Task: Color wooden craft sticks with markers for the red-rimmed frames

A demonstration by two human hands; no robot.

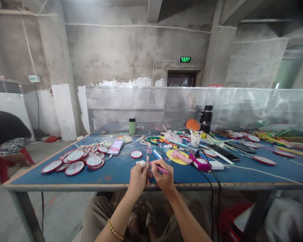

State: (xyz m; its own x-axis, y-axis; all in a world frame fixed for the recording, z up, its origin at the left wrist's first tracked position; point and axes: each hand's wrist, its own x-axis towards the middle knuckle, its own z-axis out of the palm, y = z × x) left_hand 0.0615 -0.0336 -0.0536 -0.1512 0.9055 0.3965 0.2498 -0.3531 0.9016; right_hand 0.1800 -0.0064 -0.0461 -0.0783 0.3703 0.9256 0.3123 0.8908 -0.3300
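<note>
At the table's near edge, my left hand point(138, 176) is closed on a thin, light-brown strip point(147, 158) that points up and away from me. A white wrapping point(140, 163) covers one fingertip of that hand. My right hand point(164, 175) grips a pink pen point(162, 169), its tip close to the strip and the left fingers. Just beyond my hands lies a small round disc with a red rim point(136, 154). A blue-and-white pen-like tool point(157, 154) rests right behind my right hand.
Red-rimmed discs point(75, 168) pile up at the left, near a phone point(116, 147). A purple device with cables point(200, 162) and a yellow disc point(178, 157) lie to the right. A green bottle point(132, 126) and black flask point(206, 119) stand before a perforated screen point(111, 101). A person point(8, 129) sits far left.
</note>
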